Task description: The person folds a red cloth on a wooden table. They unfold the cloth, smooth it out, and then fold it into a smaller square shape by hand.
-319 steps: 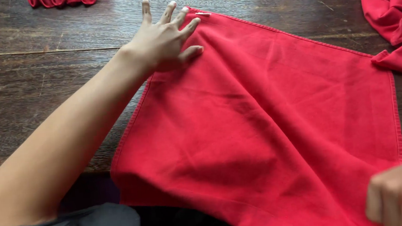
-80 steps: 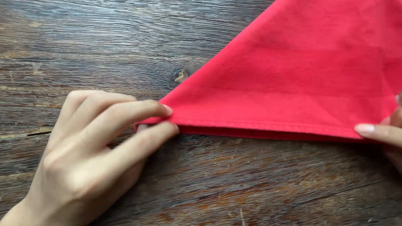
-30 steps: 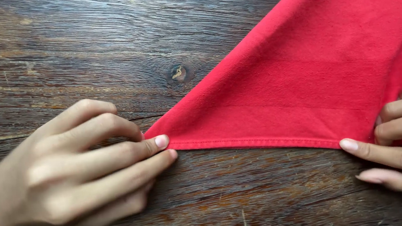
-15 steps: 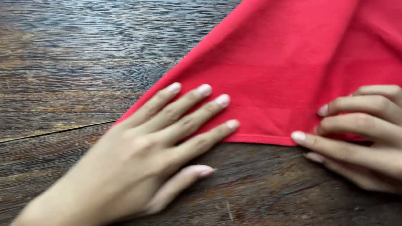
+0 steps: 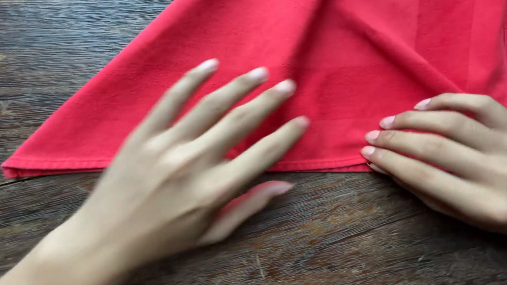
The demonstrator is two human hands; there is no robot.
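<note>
A dark wooden worktop carries a folded red cloth, spread toward the far right edge. It looks soft, light and limp, best pinched at its hemmed corners. Left hand flat, released; right hand presses fingertips on the near fold, grasping nothing.

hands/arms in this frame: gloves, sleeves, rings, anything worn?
Both bare. Left hand: no glove, no ring, no watch, forearm unsleeved to the frame edge; it is motion-blurred. Right hand: no glove, no ring, wrist cut off by the frame. Nails on both are short with pale, light-pink tips.
</note>
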